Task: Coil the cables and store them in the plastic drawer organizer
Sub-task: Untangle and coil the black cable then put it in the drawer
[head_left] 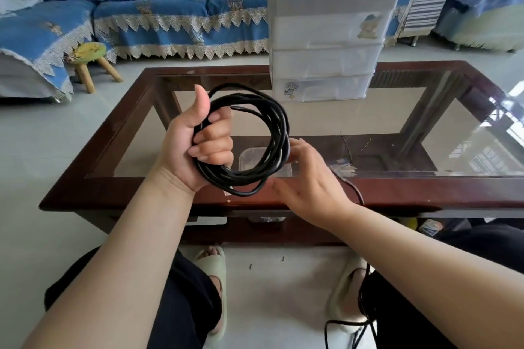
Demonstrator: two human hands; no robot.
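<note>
Holding one black cable [249, 133] wound into a round coil of several loops, the left hand [195, 147] has its fingers curled tight round the left side of the bundle with the thumb sticking straight up. The right hand [309, 184] is at the coil's right edge, fingertips touching the loops; whether they actually pinch the strand I can't tell. One loose tail of cable runs from under the right hand down past the knee to the floor. One white plastic drawer organizer [326, 45] sits at the far side of the glass-topped coffee table [113, 178], well apart from the coil: three closed drawers stacked, open compartments on top. Two cartoon stickers on the drawer fronts, no readable writing. One clear plastic tub [249, 157] shows under the glass, just behind the coil.
</note>
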